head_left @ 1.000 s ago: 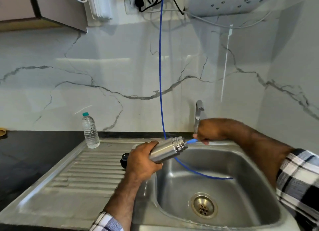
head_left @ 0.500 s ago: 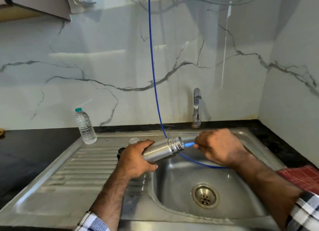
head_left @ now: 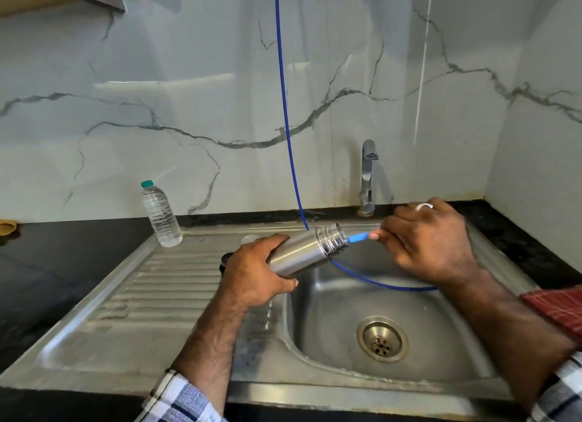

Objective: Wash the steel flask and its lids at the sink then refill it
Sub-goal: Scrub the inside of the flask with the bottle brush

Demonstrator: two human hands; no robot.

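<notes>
We find no legible text, brand, number or sign anywhere at this sink. The plastic water bottle [head_left: 161, 215], standing at about ten o'clock from the basin, shows no label we can read, and the steel flask [head_left: 307, 251] carries bare metal with no marking visible to us.

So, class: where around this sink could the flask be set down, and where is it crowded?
Free: the ribbed drainboard in front of the plastic bottle, and the basin floor left of the drain. Crowded: the basin's back edge, where both hands, the steel flask, the blue tube and a dark lid bunch together.
</notes>
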